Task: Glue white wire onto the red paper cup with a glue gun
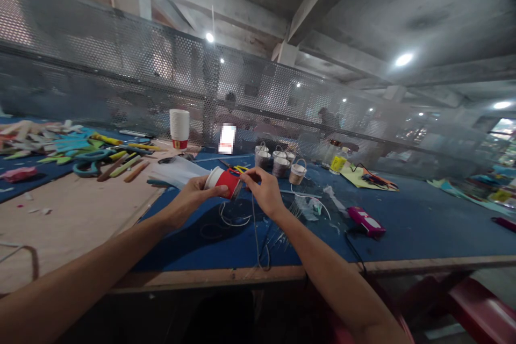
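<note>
A red paper cup (223, 181) is held sideways in the clenched left hand (193, 196) above the tabletop (403, 226); a thin wire (255, 226) is pinched at its rim by the right hand (264, 192).

We stand at a long surface (423, 226) covered in blue felt, with a bare wooden edge along its front and a tan board (76, 220) laid over its left part. Behind it runs a perforated metal screen (121, 59), grey and hazy, through which we make out dim figures and small lamps. Overhead a concrete ceiling (403, 5) with heavy beams carries round lights (403, 59), glowing white. At the lower right we see a red bench (479, 312).
</note>
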The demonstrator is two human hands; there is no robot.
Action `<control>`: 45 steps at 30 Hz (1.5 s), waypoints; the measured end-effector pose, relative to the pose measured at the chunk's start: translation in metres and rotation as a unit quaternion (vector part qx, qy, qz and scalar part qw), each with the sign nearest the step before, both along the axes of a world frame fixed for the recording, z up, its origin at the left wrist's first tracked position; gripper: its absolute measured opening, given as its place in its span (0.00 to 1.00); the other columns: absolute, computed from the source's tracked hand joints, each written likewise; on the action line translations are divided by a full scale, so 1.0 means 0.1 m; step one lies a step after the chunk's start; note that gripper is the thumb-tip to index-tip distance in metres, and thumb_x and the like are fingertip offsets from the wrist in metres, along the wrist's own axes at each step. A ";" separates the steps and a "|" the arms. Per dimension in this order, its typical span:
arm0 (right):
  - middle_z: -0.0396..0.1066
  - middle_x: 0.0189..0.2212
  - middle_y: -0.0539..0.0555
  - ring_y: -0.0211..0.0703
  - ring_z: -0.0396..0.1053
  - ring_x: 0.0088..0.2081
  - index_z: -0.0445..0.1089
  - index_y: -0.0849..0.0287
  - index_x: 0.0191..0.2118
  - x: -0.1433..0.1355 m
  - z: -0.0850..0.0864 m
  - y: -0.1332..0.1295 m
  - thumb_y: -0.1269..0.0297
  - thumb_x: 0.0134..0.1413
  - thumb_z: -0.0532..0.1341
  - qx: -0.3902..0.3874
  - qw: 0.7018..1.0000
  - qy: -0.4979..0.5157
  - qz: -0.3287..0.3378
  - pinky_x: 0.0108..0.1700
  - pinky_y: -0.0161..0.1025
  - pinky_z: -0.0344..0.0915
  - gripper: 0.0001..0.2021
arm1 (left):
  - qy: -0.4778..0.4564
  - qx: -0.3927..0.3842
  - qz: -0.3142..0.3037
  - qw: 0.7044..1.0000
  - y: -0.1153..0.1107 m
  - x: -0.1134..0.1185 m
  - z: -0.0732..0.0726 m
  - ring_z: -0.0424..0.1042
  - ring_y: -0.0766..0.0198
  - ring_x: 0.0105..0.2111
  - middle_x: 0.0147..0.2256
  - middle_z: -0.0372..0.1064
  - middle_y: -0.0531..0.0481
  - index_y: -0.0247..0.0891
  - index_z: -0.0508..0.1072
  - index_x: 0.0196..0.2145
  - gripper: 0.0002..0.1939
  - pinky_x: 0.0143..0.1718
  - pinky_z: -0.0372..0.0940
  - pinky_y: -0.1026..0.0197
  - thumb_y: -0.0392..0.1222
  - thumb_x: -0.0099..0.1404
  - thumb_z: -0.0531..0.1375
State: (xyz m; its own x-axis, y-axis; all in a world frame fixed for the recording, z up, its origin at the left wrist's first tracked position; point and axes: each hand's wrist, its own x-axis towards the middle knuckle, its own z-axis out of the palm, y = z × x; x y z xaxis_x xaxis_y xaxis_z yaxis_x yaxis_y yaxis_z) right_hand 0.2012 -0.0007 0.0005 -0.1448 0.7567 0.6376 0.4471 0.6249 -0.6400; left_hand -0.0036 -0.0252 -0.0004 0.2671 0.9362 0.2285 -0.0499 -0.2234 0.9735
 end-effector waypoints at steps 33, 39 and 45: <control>0.74 0.23 0.48 0.39 0.72 0.28 0.74 0.59 0.33 0.03 0.09 -0.03 0.57 0.57 0.63 -0.067 0.997 0.034 0.021 0.36 0.35 0.66 0.10 | 0.007 0.028 0.002 1.000 -0.02 0.01 0.03 0.74 0.59 0.31 0.33 0.80 0.48 0.37 0.80 0.33 0.11 0.35 0.67 0.61 0.46 0.55 0.69; 0.74 0.23 0.48 0.39 0.72 0.27 0.74 0.59 0.33 0.05 0.08 -0.01 0.56 0.57 0.62 -0.073 0.996 0.037 0.028 0.36 0.35 0.66 0.11 | 0.008 0.032 0.005 0.999 -0.01 0.01 0.02 0.75 0.56 0.31 0.32 0.80 0.47 0.37 0.80 0.33 0.12 0.36 0.68 0.59 0.47 0.53 0.69; 0.74 0.22 0.49 0.39 0.72 0.27 0.74 0.59 0.33 0.05 0.05 0.03 0.55 0.57 0.63 -0.083 0.995 0.039 0.028 0.36 0.35 0.67 0.12 | 0.001 0.034 0.000 0.999 0.01 0.01 0.02 0.74 0.58 0.30 0.31 0.80 0.49 0.39 0.80 0.31 0.10 0.36 0.67 0.60 0.46 0.52 0.70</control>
State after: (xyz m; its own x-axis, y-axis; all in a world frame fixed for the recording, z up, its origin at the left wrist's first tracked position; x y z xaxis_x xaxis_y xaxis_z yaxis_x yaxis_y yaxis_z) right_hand 0.2065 0.0021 0.0056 -0.1450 0.8442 0.5161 0.3584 0.5310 -0.7678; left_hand -0.0026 -0.0244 0.0013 0.2669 0.9184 0.2920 -0.0477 -0.2900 0.9558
